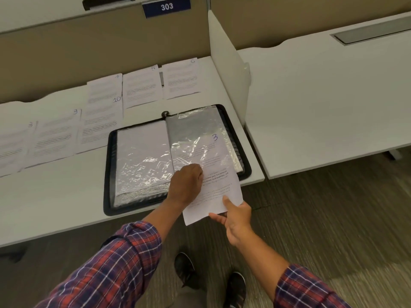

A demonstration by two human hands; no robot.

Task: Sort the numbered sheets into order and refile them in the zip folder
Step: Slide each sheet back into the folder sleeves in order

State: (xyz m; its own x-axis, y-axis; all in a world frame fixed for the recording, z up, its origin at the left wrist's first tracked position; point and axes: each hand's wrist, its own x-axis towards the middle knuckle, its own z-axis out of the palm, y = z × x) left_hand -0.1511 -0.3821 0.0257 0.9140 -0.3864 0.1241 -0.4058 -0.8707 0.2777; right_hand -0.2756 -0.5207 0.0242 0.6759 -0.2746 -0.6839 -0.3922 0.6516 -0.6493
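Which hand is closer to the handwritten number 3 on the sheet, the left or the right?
Left. The left hand rests on the sheet at the sleeve's opening, just below the number 3. The right hand pinches the sheet's bottom edge, farther away.

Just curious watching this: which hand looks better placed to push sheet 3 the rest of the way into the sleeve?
Probably the right hand: it grips the free bottom edge of sheet 3, while the left hand rests at the sleeve opening.
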